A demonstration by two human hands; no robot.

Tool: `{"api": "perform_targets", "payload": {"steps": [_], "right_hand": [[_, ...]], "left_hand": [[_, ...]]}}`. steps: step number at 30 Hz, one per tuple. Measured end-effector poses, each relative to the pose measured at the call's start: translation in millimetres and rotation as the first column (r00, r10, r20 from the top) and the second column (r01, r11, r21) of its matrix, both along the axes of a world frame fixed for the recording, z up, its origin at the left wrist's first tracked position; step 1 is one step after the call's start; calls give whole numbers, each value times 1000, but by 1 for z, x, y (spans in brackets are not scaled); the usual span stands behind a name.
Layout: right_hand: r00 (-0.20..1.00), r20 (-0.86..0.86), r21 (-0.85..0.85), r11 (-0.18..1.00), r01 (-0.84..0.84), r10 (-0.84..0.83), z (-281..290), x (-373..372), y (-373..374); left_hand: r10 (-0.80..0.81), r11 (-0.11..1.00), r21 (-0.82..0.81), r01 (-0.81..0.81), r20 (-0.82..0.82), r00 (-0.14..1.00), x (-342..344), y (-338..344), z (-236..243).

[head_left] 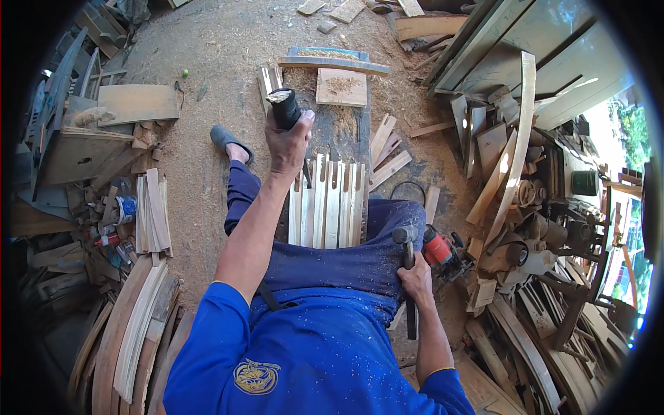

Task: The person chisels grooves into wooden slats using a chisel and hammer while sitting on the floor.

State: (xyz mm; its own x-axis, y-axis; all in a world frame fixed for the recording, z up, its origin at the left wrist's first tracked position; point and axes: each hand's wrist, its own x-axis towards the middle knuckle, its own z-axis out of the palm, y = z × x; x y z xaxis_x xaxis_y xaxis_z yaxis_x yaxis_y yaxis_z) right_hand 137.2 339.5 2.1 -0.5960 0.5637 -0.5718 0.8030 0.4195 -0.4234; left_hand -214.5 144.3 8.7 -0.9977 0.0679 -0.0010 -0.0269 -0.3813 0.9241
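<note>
My left hand (pixel 290 149) is wrapped round the black handle of a chisel (pixel 284 111), held above the bench. Its thin blade points down to a row of pale wooden strips (pixel 332 207), several of them with slots cut near their far ends. Whether the blade tip touches the wood I cannot tell. The strips lie side by side on the bench between my legs. By my right thigh, my right hand (pixel 416 278) grips a hammer (pixel 406 235), its metal head uppermost and its dark handle running back below the fist.
Ahead on the long bench (pixel 354 128) lie a flat wood block (pixel 341 88) and a curved board (pixel 332 64). A red and black power tool (pixel 438 249) is right of my thigh. Curved planks (pixel 142 332) are stacked at left; more timber (pixel 515 159) stands at right. Sawdust covers the floor.
</note>
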Motion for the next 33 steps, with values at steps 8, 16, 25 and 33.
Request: {"api": "perform_targets", "payload": {"steps": [8,16,25,33], "right_hand": [[996,-62,21,998,-65,66,7,-4,0],[812,-390,240,899,-366,435,142,-141,-9],[469,-147,454,481,-750,871,196,-252,-52],[504,-317,494,594,-634,803,175,-225,-65]], "left_hand": [[64,996,-52,-67,-67,996,8,6,-9],[2,1000,17,-2,8,1000,25,6,-13],[148,987,-25,-156,-205,968,65,6,-31],[-3,994,-109,-28,-271,963,81,-3,-20]]}}
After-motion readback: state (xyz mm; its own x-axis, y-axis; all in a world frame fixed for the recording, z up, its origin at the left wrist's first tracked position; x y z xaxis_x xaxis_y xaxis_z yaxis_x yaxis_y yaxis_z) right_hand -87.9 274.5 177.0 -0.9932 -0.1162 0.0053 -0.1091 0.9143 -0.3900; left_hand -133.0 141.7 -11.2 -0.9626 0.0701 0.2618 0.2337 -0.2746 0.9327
